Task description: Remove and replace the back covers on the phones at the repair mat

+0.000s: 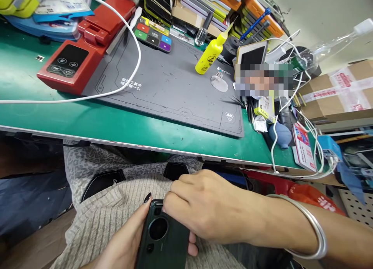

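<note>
A dark green phone (163,238) with a round camera ring lies back-up in my lap, below the desk edge. My left hand (125,241) cradles it from underneath, thumb along its left side and fingertips showing at its right edge. My right hand (210,210), a silver bangle on the wrist, has its fingers curled and pressed onto the phone's top corner.
On the green desk (96,121) lies a grey work mat (175,86) with a yellow squeeze bottle (211,51), a red machine (84,43), a white cable (128,82), a tablet (252,53), cardboard boxes (335,90) and piled tools at the right.
</note>
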Motion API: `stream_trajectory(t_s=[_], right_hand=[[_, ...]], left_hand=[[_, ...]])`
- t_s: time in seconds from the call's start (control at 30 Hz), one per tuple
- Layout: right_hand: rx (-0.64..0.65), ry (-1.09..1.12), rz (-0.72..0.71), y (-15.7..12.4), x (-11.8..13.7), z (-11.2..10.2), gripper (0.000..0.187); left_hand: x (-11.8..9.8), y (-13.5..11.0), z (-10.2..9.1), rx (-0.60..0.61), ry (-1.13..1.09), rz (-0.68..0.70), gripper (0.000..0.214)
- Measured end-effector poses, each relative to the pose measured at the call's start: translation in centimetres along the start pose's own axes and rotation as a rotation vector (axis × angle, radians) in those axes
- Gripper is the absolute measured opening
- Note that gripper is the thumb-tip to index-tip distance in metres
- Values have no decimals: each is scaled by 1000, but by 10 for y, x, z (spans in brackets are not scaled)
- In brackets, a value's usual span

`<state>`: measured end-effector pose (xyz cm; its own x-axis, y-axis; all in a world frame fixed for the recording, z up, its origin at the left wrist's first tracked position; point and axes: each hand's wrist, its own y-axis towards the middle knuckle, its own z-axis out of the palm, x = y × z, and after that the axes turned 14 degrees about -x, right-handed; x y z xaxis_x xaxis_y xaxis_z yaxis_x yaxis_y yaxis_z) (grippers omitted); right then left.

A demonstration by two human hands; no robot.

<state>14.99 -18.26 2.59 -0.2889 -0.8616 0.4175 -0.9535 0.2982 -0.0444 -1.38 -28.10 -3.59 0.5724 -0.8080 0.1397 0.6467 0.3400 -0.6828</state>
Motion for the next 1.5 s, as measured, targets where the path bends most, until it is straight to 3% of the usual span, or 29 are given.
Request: stream_trajectory(t_s=[0.13,0.27,0.37,0.57,0.83,1.1,1.5], right_hand=[[49,4,3,1,0,-1,34],[73,0,20,-1,0,-1,28],[87,5,40,-4,2,0,17],[112,61,94,-7,-3,-1,17],[92,510,112,-1,-37,8,23],[24,899,188,4,-48,30,31],[285,1426,500,-2,-53,55,38]], left_hand=[[1,0,-2,5,19,-98,40],[6,1,-10,4,44,-174,62],[12,4,-20,7,56,-192,73],[17,7,-30,12,60,-228,79],[9,1,-20,-19,47,-222,76],[9,-3,-23,-42,-24,-238,75],[2,-5,-24,-77,65,-266,71]])
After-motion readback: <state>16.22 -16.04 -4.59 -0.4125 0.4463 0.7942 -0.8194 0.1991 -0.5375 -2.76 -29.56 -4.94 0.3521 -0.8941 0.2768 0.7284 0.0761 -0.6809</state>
